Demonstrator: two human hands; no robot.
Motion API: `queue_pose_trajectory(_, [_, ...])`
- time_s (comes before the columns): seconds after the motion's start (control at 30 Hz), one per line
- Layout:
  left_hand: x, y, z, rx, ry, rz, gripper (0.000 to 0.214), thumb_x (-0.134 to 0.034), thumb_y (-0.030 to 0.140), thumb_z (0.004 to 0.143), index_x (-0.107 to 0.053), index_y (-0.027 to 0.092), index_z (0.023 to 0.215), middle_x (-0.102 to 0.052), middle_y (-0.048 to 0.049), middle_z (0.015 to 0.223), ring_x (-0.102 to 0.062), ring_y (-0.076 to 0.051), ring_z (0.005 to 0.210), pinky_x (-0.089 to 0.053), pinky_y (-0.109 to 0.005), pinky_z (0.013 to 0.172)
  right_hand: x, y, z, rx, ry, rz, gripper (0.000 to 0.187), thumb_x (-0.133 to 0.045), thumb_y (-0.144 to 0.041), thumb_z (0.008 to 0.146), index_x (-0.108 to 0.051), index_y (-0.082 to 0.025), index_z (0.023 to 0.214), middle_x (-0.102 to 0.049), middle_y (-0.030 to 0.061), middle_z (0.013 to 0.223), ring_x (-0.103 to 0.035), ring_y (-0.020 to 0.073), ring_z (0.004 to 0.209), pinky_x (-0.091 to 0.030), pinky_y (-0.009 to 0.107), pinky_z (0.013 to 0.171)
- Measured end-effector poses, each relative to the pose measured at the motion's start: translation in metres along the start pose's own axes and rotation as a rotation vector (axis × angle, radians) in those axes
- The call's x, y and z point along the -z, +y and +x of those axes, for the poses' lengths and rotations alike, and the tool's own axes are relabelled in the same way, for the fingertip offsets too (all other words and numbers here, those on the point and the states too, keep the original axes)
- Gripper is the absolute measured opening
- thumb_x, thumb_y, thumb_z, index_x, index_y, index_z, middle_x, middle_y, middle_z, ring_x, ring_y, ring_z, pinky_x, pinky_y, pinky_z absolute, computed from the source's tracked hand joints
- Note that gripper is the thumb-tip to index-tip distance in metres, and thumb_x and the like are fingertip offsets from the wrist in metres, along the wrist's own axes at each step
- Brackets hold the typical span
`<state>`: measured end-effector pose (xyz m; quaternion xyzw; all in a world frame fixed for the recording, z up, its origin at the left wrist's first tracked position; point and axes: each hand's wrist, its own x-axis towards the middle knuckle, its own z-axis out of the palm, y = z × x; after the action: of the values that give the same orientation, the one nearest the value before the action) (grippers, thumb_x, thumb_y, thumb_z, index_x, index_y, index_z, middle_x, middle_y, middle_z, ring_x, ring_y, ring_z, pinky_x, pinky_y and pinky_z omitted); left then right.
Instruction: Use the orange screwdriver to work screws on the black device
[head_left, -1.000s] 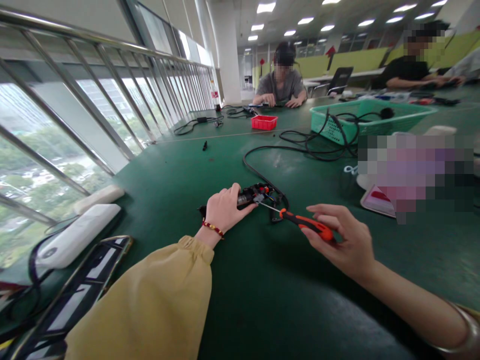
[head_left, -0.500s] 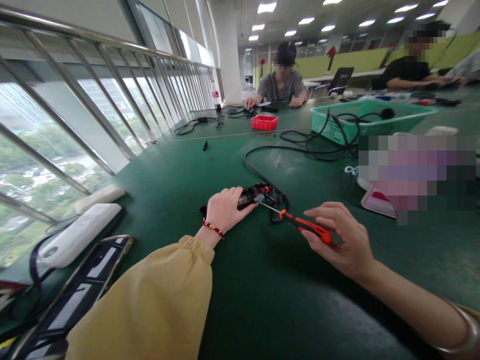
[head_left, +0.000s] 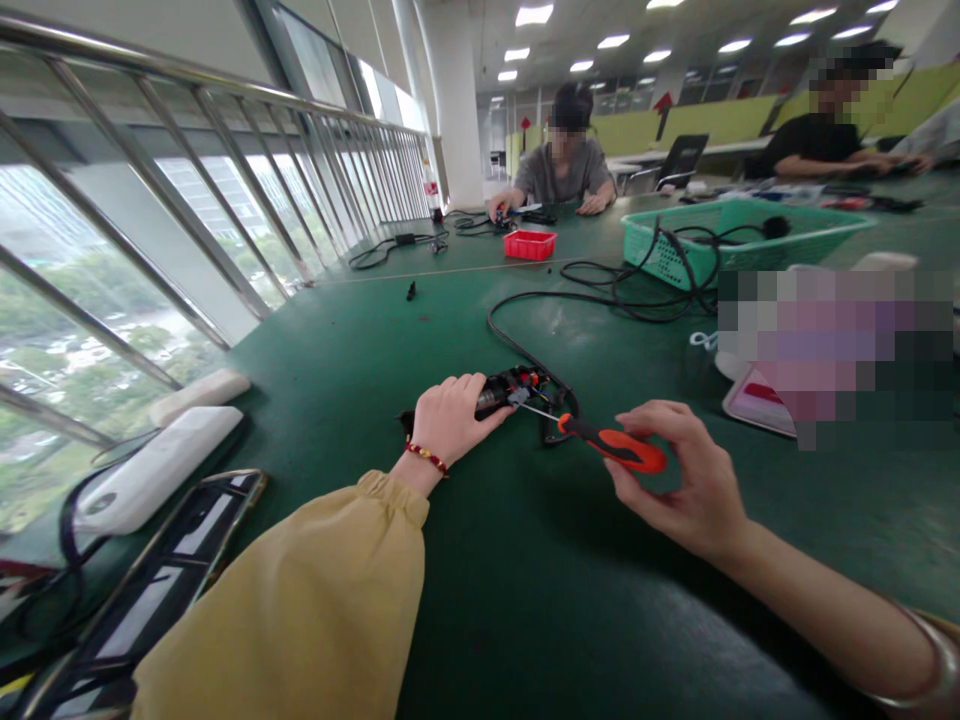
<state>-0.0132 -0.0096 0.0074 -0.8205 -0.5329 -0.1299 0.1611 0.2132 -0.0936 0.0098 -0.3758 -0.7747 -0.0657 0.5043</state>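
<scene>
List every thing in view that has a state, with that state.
left hand, clasped over the black device, pressing it to the table.
right hand, gripping the screwdriver by its handle.
screwdriver, held slanted, tip at the device's exposed wiring.
black device, casing open, wires showing.
black cable, running to the device, loose on the table.
green basket, upright, cables hanging over its rim.
red tray, upright; contents hidden.

Orange-handled screwdriver [head_left: 615, 446] tip touches the opened black device [head_left: 519, 386].
</scene>
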Motion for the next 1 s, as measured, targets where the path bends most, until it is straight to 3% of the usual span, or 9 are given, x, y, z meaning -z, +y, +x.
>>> queue_pose_trajectory(0.1, [0.0001,-0.0002,0.0,-0.004,0.002,-0.001,0.044,-0.038,0.058,0.082,-0.052,0.018,0.092,-0.061,-0.0048,0.087,-0.056,-0.02,0.08,-0.038,-0.03,0.061,-0.0013,0.0003,-0.0022,0.002,0.062,0.02,0.042,-0.062,-0.014,0.066,-0.044,-0.023,0.104,-0.056,0.0042,0.082,-0.058,0.0215,0.08,-0.049,0.039,0.069])
queue_pose_trajectory(0.27, [0.0001,0.0,-0.0002,-0.01,0.006,0.003,0.045,-0.038,0.059,0.081,-0.052,0.018,0.094,-0.061,-0.0043,0.087,-0.056,-0.021,0.08,-0.038,-0.031,0.061,-0.0016,0.0006,-0.0044,-0.068,-0.065,0.101,0.027,-0.061,-0.02,0.071,-0.046,-0.023,0.093,-0.057,0.0022,0.076,-0.057,0.0169,0.069,-0.051,0.034,0.062])
queue_pose_trajectory(0.43, [0.0003,-0.0001,-0.0003,-0.008,0.004,0.0,0.045,-0.037,0.059,0.082,-0.052,0.018,0.094,-0.061,-0.0044,0.088,-0.056,-0.02,0.08,-0.038,-0.03,0.061,-0.0012,-0.0007,-0.0014,-0.004,0.042,0.064,0.04,-0.062,-0.014,0.067,-0.045,-0.023,0.102,-0.058,0.0034,0.079,-0.058,0.0202,0.076,-0.049,0.037,0.067])
queue_pose_trajectory(0.57, [-0.001,-0.0007,-0.0001,-0.019,0.02,0.005,0.044,-0.037,0.059,0.082,-0.051,0.018,0.093,-0.061,-0.0039,0.086,-0.056,-0.02,0.078,-0.037,-0.03,0.06,0.0002,-0.0019,0.0009,0.0,-0.104,0.054,0.03,-0.06,-0.019,0.072,-0.048,-0.023,0.099,-0.061,0.0026,0.077,-0.059,0.0173,0.069,-0.049,0.033,0.064])
queue_pose_trajectory(0.7, [-0.0019,-0.0009,-0.0002,-0.025,0.028,0.016,0.043,-0.038,0.058,0.082,-0.051,0.018,0.09,-0.061,-0.0036,0.085,-0.056,-0.02,0.078,-0.037,-0.029,0.06,0.0025,-0.0014,-0.001,-0.138,-0.226,0.1,0.02,-0.055,-0.026,0.079,-0.051,-0.021,0.098,-0.063,0.0027,0.078,-0.06,0.014,0.065,-0.047,0.025,0.057])
queue_pose_trajectory(0.8, [-0.0019,-0.0007,-0.0002,-0.023,0.033,0.021,0.043,-0.037,0.059,0.082,-0.051,0.018,0.089,-0.061,-0.0031,0.084,-0.056,-0.019,0.077,-0.037,-0.029,0.059,0.0039,-0.0007,-0.002,-0.254,-0.257,0.101,0.019,-0.047,-0.029,0.084,-0.053,-0.019,0.099,-0.06,-0.0003,0.066,-0.056,0.0113,0.054,-0.042,0.023,0.05])
queue_pose_trajectory(0.9, [-0.0016,-0.0007,-0.0001,-0.016,0.029,0.023,0.044,-0.037,0.059,0.082,-0.051,0.018,0.089,-0.061,-0.0032,0.084,-0.056,-0.019,0.077,-0.036,-0.029,0.059,0.0035,-0.0008,-0.0027,-0.333,-0.276,0.11,0.021,-0.041,-0.028,0.086,-0.052,-0.019,0.101,-0.055,-0.0029,0.059,-0.05,0.0093,0.046,-0.038,0.022,0.047])
queue_pose_trajectory(1.0, [-0.0014,-0.0007,0.0001,-0.014,0.017,0.018,0.044,-0.037,0.058,0.082,-0.051,0.018,0.091,-0.061,-0.004,0.085,-0.056,-0.019,0.078,-0.037,-0.029,0.06,0.0005,-0.001,-0.0045,-0.337,-0.227,0.138,0.026,-0.05,-0.023,0.08,-0.046,-0.02,0.106,-0.057,-0.0022,0.067,-0.051,0.0091,0.05,-0.041,0.022,0.051])
